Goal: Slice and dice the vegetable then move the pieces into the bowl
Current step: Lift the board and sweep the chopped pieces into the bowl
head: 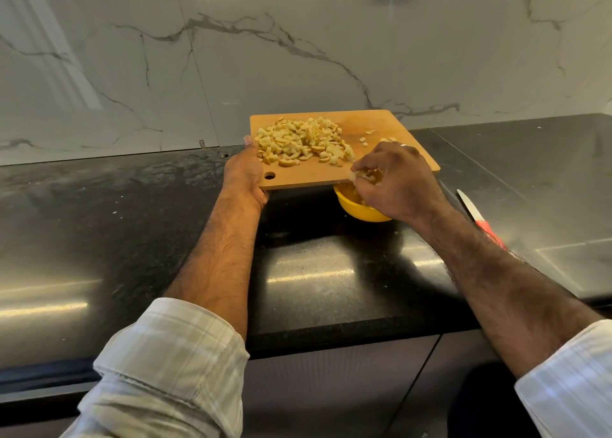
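Our left hand [246, 176] grips the rectangular wooden cutting board [390, 126]; at 4 o'clock, our right hand's [394, 181] curled fingers [359, 169] clutch pale diced vegetable pieces [301, 142] above the round yellow bowl [359, 210].

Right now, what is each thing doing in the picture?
Board: lifted, held over the bowl.
Pieces: diced, mostly piled on the board.
Bowl: on the counter under the board's edge, some pieces inside.
Left hand: grips the board's corner.
Right hand: curled round a few pieces above the bowl.
Knife: lying on the counter, untouched.
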The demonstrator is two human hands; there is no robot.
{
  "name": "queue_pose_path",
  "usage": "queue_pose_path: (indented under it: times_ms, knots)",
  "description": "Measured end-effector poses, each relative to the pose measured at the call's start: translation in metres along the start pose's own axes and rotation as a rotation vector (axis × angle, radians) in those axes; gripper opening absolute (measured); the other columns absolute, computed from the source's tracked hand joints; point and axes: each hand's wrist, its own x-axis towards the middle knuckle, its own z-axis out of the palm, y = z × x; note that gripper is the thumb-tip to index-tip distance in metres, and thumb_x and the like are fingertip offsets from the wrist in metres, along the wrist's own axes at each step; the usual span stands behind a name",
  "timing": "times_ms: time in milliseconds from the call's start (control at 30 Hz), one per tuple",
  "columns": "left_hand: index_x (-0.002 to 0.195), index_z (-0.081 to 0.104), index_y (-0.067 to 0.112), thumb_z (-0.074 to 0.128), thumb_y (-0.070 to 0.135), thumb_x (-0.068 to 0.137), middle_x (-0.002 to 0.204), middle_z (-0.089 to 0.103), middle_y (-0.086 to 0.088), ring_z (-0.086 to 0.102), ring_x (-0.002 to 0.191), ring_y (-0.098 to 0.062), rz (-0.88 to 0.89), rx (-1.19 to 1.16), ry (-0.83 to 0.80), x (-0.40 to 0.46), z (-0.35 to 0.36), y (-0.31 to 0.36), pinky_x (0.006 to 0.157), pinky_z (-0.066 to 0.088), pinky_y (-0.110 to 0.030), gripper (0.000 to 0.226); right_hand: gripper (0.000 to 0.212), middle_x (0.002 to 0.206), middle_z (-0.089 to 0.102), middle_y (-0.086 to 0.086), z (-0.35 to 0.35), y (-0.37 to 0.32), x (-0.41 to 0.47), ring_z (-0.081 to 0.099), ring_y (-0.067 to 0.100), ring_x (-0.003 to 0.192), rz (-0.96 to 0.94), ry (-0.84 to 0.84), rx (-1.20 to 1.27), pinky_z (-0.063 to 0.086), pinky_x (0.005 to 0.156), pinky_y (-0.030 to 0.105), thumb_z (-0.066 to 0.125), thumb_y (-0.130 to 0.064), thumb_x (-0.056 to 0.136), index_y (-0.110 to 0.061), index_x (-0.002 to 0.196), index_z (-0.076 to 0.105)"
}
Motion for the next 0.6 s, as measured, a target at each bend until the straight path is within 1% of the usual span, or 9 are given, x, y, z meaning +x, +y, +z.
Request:
queue_pose_path:
  times_ms: [133, 233, 300, 367, 400, 467, 500, 533, 600]
  knots:
    - [0.105, 0.068, 0.023, 0.052, 0.053, 0.108, 0.105, 0.078, -0.008, 0.079, 0.089, -0.026, 0.003, -0.023, -0.011, -0.004, 0.001, 0.000, 0.071, 0.067, -0.043, 0.034, 0.026, 0.112, 0.073, -0.001, -0.004, 0.000, -0.001, 0.063, 0.018, 0.100, 0.002, -0.021, -0.027, 0.054, 0.082, 0.036, 0.073, -0.034, 0.087, -0.023, 0.109, 0.082]
    - [0.104, 0.067, 0.023, 0.053, 0.053, 0.107, 0.107, 0.077, -0.008, 0.078, 0.088, -0.025, 0.001, -0.025, -0.011, -0.005, 0.000, 0.001, 0.068, 0.067, -0.040, 0.033, 0.027, 0.109, 0.073, -0.002, -0.011, -0.002, 0.001, 0.063, 0.017, 0.096, 0.022, -0.030, -0.014, 0.053, 0.079, 0.035, 0.072, -0.034, 0.088, -0.020, 0.108, 0.083]
    - [0.104, 0.067, 0.024, 0.053, 0.053, 0.107, 0.106, 0.077, -0.008, 0.078, 0.084, -0.023, 0.004, -0.022, -0.015, -0.006, 0.000, 0.001, 0.064, 0.066, -0.038, 0.033, 0.024, 0.102, 0.073, -0.003, -0.013, -0.004, 0.003, 0.063, 0.016, 0.090, 0.014, -0.017, 0.000, 0.055, 0.077, 0.036, 0.070, -0.033, 0.091, -0.019, 0.105, 0.084]
    - [0.105, 0.066, 0.024, 0.053, 0.054, 0.107, 0.103, 0.077, -0.007, 0.079, 0.079, -0.023, 0.006, -0.022, -0.015, -0.007, 0.000, 0.002, 0.058, 0.065, -0.038, 0.033, 0.016, 0.094, 0.070, -0.005, -0.013, -0.003, 0.005, 0.061, 0.013, 0.085, 0.014, -0.009, 0.035, 0.054, 0.073, 0.034, 0.077, -0.032, 0.088, -0.021, 0.097, 0.084]
    - [0.106, 0.066, 0.024, 0.053, 0.055, 0.107, 0.102, 0.077, -0.007, 0.079, 0.079, -0.023, 0.007, -0.021, -0.016, -0.008, 0.000, 0.002, 0.059, 0.065, -0.038, 0.033, 0.015, 0.094, 0.068, -0.006, -0.012, 0.000, 0.009, 0.061, 0.012, 0.086, 0.019, -0.012, 0.070, 0.053, 0.072, 0.032, 0.083, -0.032, 0.084, -0.022, 0.094, 0.082]
    - [0.108, 0.066, 0.025, 0.053, 0.055, 0.107, 0.106, 0.078, -0.008, 0.079, 0.082, -0.025, 0.006, -0.023, -0.024, -0.008, 0.000, 0.002, 0.069, 0.067, -0.044, 0.034, 0.025, 0.103, 0.064, -0.006, -0.008, 0.009, 0.019, 0.059, 0.010, 0.093, 0.040, -0.016, 0.149, 0.049, 0.077, 0.028, 0.088, -0.035, 0.078, -0.023, 0.098, 0.077]
    - [0.109, 0.067, 0.024, 0.052, 0.055, 0.107, 0.107, 0.078, -0.009, 0.080, 0.083, -0.025, 0.004, -0.029, -0.025, -0.006, -0.001, 0.002, 0.072, 0.067, -0.046, 0.034, 0.030, 0.109, 0.062, -0.005, -0.006, 0.015, 0.027, 0.058, 0.011, 0.098, 0.067, -0.019, 0.177, 0.047, 0.082, 0.028, 0.087, -0.038, 0.080, -0.024, 0.104, 0.074]
    - [0.109, 0.067, 0.024, 0.052, 0.054, 0.107, 0.107, 0.078, -0.008, 0.080, 0.082, -0.025, 0.002, -0.032, -0.025, -0.007, -0.001, 0.001, 0.073, 0.067, -0.046, 0.034, 0.034, 0.117, 0.061, -0.004, -0.003, 0.023, 0.036, 0.057, 0.014, 0.106, 0.110, -0.022, 0.187, 0.046, 0.086, 0.030, 0.082, -0.042, 0.085, -0.024, 0.111, 0.072]
    - [0.106, 0.067, 0.024, 0.052, 0.054, 0.108, 0.104, 0.078, -0.007, 0.079, 0.078, -0.023, 0.000, -0.029, -0.025, -0.007, -0.001, 0.002, 0.067, 0.067, -0.040, 0.033, 0.046, 0.139, 0.054, 0.002, 0.003, 0.037, 0.053, 0.052, 0.023, 0.125, 0.227, -0.085, 0.133, 0.047, 0.098, 0.040, 0.066, -0.052, 0.097, -0.024, 0.132, 0.063]
